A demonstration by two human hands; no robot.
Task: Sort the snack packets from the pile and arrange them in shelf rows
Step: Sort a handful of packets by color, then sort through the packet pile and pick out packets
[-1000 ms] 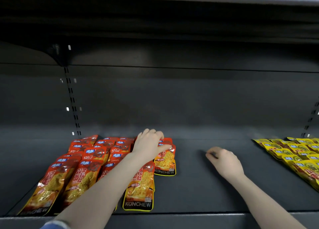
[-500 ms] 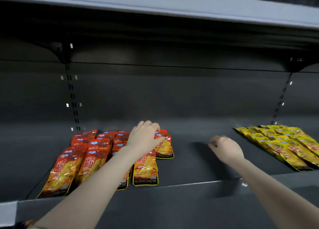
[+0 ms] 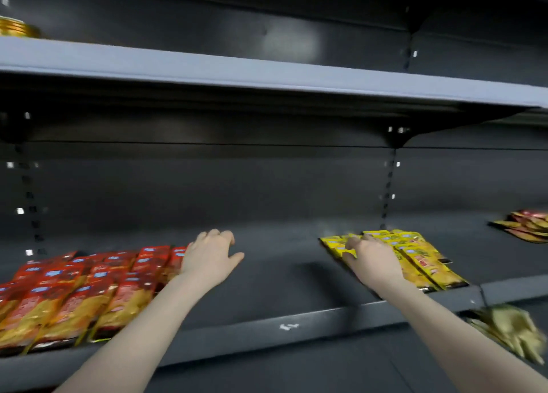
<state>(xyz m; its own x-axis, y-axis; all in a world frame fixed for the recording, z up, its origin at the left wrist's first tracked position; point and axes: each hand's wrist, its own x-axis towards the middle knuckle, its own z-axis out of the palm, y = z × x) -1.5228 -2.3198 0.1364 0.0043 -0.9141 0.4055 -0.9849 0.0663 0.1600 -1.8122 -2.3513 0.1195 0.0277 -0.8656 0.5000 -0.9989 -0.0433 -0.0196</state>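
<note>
while the left hand (image 3: pixel 209 256) rests fingers-spread on the red snack packets (image 3: pixel 74 292) at 8 o'clock, the right hand (image 3: pixel 372 257), fingers loosely curled, touches the glossy yellow packets (image 3: pixel 421 259) at 3 o'clock. dark grey shelf (image 3: pixel 267 327), blurry.

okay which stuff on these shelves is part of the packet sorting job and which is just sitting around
Job: red packets, yellow packets, left hand, right hand, shelf.
Lying about: gold object on the upper shelf; dark packets and blurred gold packets are unclear.
</note>
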